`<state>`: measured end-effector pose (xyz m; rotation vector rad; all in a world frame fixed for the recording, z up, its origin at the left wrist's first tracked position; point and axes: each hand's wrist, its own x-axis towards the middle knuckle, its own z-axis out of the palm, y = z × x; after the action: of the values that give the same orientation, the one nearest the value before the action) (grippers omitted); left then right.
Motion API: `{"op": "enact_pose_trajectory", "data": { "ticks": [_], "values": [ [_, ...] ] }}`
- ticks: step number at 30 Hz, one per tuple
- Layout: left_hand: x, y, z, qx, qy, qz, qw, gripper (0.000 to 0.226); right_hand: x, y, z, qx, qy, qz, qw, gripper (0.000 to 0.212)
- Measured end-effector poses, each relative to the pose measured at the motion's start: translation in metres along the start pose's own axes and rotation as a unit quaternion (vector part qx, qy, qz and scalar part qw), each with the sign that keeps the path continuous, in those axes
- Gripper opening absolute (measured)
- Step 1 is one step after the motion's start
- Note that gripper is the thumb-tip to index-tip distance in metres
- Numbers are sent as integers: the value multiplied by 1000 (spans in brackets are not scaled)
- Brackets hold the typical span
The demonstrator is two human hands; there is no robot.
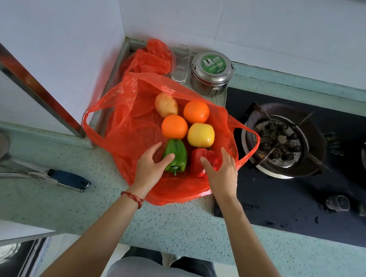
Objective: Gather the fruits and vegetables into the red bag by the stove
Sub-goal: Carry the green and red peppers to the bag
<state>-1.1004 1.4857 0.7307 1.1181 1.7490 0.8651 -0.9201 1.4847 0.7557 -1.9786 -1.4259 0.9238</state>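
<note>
Left hand fingers spread on green pepper, right hand on red pepper (likewise spread), red bag

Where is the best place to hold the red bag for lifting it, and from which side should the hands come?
Probably by its two handle loops: one lies open at the left, one droops towards the burner. Come from above and draw both together over the fruit, since the red bag lies spread open and its thin film sags.
</note>
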Motion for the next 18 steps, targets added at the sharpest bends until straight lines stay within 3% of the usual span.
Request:
{"op": "enact_pose_trajectory", "data": {
  "ticks": [4, 9, 18],
  "values": [
    [-14, 8, 1, 94, 14, 104, 990, 54, -11, 7, -8, -64, 22, -69, 995, 65],
    [-26, 9, 7, 241, -4, 224, 944, 56, -27, 27, -20, -159, 71, -125, 977, 58],
    [-39, 19, 39, 391, -66, 362, 844, 56, -66, 80, -56, -221, 175, -24, 959, 58]
  ]
}}
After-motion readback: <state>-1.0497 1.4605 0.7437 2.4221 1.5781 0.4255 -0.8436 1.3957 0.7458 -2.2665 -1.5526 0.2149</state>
